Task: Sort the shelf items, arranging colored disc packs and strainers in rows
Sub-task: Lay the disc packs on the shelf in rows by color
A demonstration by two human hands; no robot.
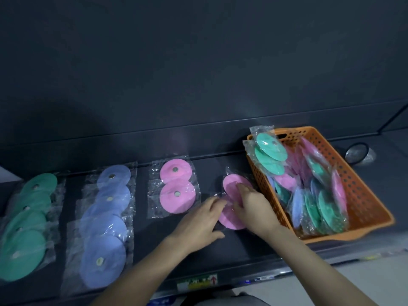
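Shelf [220, 250]: dark and smooth-looking; I reckon the glossy wrappers could skid across it.
Orange basket [364, 195]: crammed with mixed packs, green ones leaning over the left rim. Bump it and they may spill onto my rows.
Green row [24, 250], blue row [103, 239]: overlapped and loose; one stray sleeve could fan them out.
Pink pack [229, 221]: flat on the shelf, between the pink row [176, 191] and the basket.
Hands: right hand [254, 206] presses it with flat fingers, left hand [198, 219] touches its wrapper edge, fingers straight.
Strainer [357, 154]: behind the basket, apart.
Shelf-edge label [198, 283]: red arrow, text too blurred to read.
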